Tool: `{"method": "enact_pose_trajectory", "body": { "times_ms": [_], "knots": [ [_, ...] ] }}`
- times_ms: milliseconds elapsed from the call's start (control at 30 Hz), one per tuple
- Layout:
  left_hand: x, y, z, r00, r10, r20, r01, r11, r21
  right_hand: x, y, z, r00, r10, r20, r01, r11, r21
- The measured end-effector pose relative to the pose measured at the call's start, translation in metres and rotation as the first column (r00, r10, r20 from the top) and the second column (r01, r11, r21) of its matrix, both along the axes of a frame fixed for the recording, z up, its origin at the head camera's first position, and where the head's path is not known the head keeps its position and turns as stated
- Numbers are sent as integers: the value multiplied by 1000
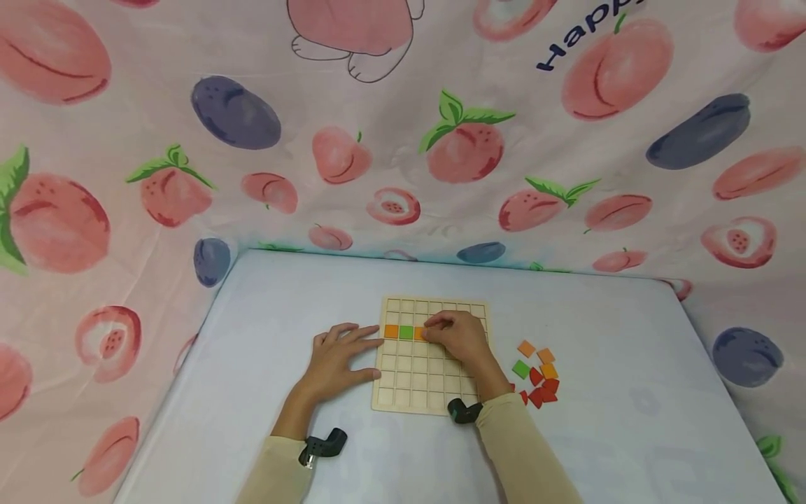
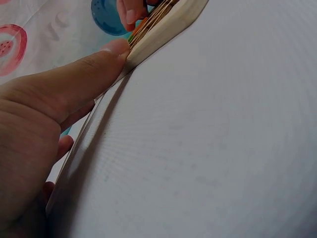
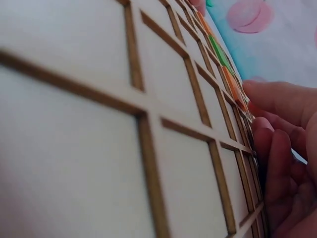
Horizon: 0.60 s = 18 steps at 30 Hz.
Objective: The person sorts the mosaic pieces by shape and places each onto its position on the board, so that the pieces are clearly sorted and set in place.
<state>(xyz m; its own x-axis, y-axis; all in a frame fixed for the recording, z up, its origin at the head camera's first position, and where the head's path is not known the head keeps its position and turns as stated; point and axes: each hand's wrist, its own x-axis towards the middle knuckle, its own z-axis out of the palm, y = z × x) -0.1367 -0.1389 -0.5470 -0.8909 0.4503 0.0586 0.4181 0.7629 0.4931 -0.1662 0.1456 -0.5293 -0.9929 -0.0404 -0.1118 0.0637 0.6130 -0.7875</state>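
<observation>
The right hand (image 1: 458,339) is bending its fingers over the upper part of a pale wooden grid board (image 1: 418,381), its thumb and forefinger pinching the right side of a small flat orange square tile (image 1: 418,334). That tile is lying directly under the fingertips, in the third cell from the left of its row. Just beside it, on the side away from the fingers, a flat green square tile (image 1: 406,332) is filling the second cell, and a matching orange end tile (image 1: 392,332) is occupying the first.

The left hand (image 1: 340,357) is spreading its fingers apart and touching the board's left edge with fingertips and thumb, the end tile sitting near its fingers.

To the right of the board, near the right forearm, three loose orange tiles (image 1: 546,355), one loose green tile (image 1: 521,369) and several small red pieces (image 1: 550,387), partly overlapping in outline, are lying on the white tabletop (image 1: 630,392). Tan sleeves (image 1: 522,448) are covering both forearms, and a pale pink fruit-printed cloth (image 1: 378,105) is hanging behind the tabletop.
</observation>
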Motion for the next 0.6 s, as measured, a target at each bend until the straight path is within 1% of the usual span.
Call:
{"method": "enact_pose_trajectory", "body": {
  "times_ms": [133, 333, 600],
  "knots": [
    [0, 0, 1, 1000, -2, 2, 2, 1000, 1, -1, 2, -1, 999, 17, 30, -15, 999, -40],
    [0, 0, 2, 1000, 7, 8, -7, 1000, 3, 0, 1, 0, 999, 17, 31, -17, 1000, -20],
    [0, 0, -1, 1000, 7, 11, -7, 1000, -6, 2, 1, 2, 999, 19, 31, -18, 1000, -4]
  ]
}}
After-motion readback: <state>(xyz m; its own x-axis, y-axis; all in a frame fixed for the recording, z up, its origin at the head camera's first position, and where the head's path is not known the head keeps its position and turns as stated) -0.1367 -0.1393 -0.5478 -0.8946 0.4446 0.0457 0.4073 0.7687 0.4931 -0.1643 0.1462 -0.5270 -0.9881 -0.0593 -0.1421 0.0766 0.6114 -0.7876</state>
